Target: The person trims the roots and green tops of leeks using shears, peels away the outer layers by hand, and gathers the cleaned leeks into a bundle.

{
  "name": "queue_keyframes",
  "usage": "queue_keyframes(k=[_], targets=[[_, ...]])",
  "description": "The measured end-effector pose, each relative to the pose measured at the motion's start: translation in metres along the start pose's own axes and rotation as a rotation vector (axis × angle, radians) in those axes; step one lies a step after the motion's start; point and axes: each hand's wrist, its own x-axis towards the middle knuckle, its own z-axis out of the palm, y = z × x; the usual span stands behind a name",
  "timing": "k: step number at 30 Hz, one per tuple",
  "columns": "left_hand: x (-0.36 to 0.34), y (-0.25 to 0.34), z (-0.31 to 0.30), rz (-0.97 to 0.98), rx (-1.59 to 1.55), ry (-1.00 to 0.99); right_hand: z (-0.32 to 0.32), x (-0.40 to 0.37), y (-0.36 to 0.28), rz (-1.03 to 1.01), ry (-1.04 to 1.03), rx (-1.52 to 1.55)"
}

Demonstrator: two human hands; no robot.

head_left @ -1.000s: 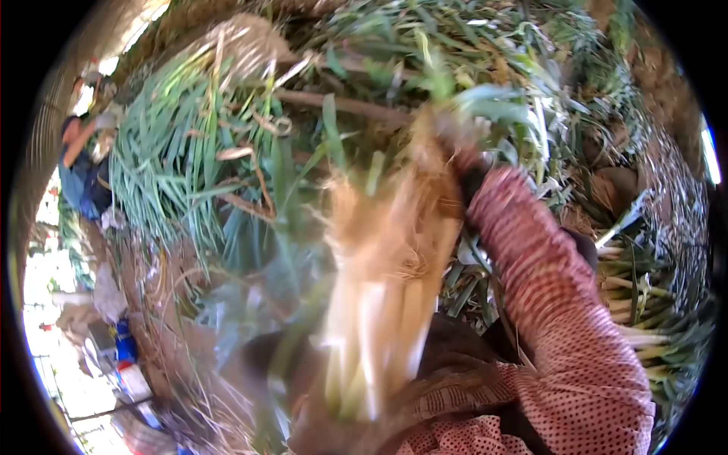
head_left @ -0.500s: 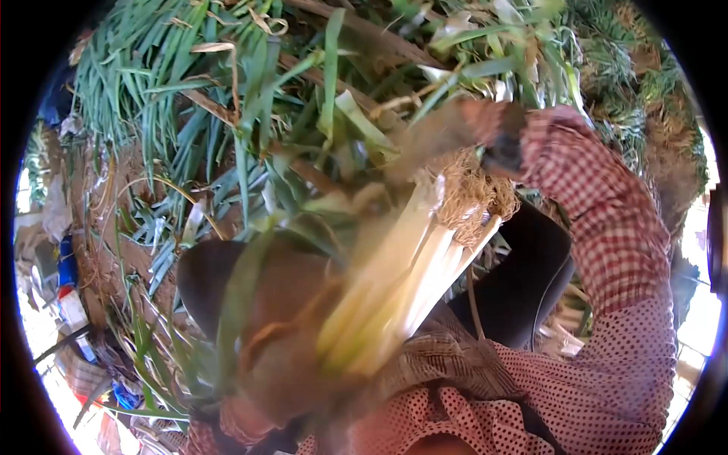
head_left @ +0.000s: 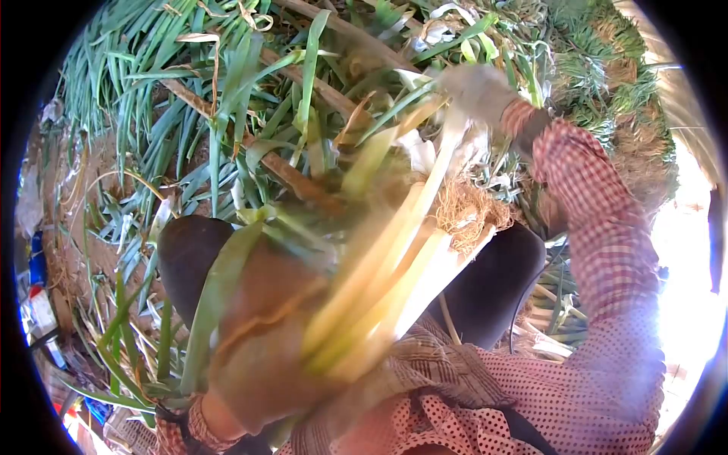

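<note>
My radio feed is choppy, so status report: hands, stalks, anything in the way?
Left hand around stalk bunch. Right hand at pale strip's top, blurred, grip unclear. Long green leaf close beside left hand.

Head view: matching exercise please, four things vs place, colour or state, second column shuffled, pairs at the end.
Things
1. Roots
2. Left hand
3. Right hand
4. Right sleeve

Place, colour or state
A. At the lower end of the stalks
B. Red-and-white check on the forearm
C. Brown and tangled
D. Blurred, in the upper right part of the view

Pairs: 1-C, 2-A, 3-D, 4-B
</note>
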Motion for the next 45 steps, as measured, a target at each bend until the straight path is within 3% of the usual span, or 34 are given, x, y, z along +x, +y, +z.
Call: queue_keyframes(k=[2, 4, 6, 8, 11, 12, 14, 15, 17, 20, 21, 23, 26, 27, 29, 30, 33, 35, 36, 38, 41, 42, 44, 45], targets=[[-0.002, -0.003, 0.002, 0.007, -0.028, 0.006, -0.004, -0.007, 0.025, 0.396, -0.188, 0.032], [0.003, -0.003, 0.005, -0.016, -0.138, -0.014, 0.007, -0.025, -0.004, 0.405, -0.035, -0.027], [0.003, 0.000, 0.003, 0.022, -0.096, -0.039, 0.010, -0.026, -0.013, 0.250, -0.164, 0.192], [0.004, 0.006, -0.003, -0.005, -0.074, -0.104, -0.002, -0.034, -0.062, 0.121, -0.349, 0.380], [-0.006, 0.003, 0.007, 0.013, 0.087, -0.073, 0.024, -0.046, -0.117, -0.272, -0.412, 0.589], [-0.005, 0.007, 0.005, 0.009, 0.099, -0.076, 0.009, -0.049, -0.137, -0.403, -0.435, 0.483], [-0.006, 0.017, 0.001, -0.011, 0.135, -0.089, -0.019, -0.053, -0.161, -0.523, -0.523, 0.535], [-0.008, 0.024, -0.001, -0.026, 0.165, -0.097, -0.032, -0.054, -0.167, -0.509, -0.587, 0.695], [-0.007, 0.033, -0.007, -0.070, 0.177, -0.092, -0.039, -0.049, -0.172, -0.476, -0.581, 0.657], [-0.006, 0.040, -0.009, -0.103, 0.157, -0.036, -0.039, -0.031, -0.150, -0.384, -0.378, 0.078], [-0.014, 0.037, -0.002, -0.088, 0.178, 0.007, 0.009, -0.018, -0.090, -0.349, 0.055, -0.038], [-0.029, 0.028, 0.014, -0.036, 0.218, 0.097, -0.024, -0.024, 0.018, -0.086, 0.310, 0.038], [-0.028, 0.028, 0.005, -0.028, 0.176, 0.097, -0.047, -0.095, 0.114, 0.509, 0.610, 0.503], [-0.026, 0.027, 0.002, -0.038, 0.134, 0.087, -0.034, -0.112, 0.139, 0.629, 0.501, -0.076], [-0.023, 0.021, 0.007, -0.055, 0.036, 0.087, -0.019, -0.116, 0.061, 0.495, 0.543, 0.490], [-0.021, 0.015, 0.011, 0.016, -0.002, 0.145, -0.015, -0.110, 0.037, 0.504, 0.309, 0.794], [-0.024, 0.022, 0.005, -0.035, 0.019, 0.131, 0.011, -0.099, -0.030, 0.293, -0.025, 0.823], [-0.021, 0.019, -0.004, -0.026, -0.015, 0.086, 0.018, -0.101, -0.060, 0.175, -0.115, 1.045], [-0.020, 0.013, -0.009, -0.023, -0.040, 0.068, 0.019, -0.100, -0.074, -0.032, 0.004, 0.973], [-0.018, 0.001, -0.011, -0.011, -0.102, 0.034, 0.021, -0.102, -0.106, -0.210, 0.165, 0.840], [-0.021, -0.003, 0.000, -0.098, -0.012, 0.028, 0.009, -0.111, -0.134, -0.127, 0.295, 0.811], [-0.020, 0.001, 0.007, -0.100, 0.021, 0.046, 0.031, -0.103, -0.134, -0.209, 0.563, 0.811], [-0.019, 0.010, 0.016, -0.078, 0.066, 0.060, 0.054, -0.105, -0.122, -0.194, 0.700, 0.587], [-0.018, 0.016, 0.018, -0.056, 0.077, 0.057, 0.036, -0.115, -0.113, -0.104, 0.565, 0.372]])
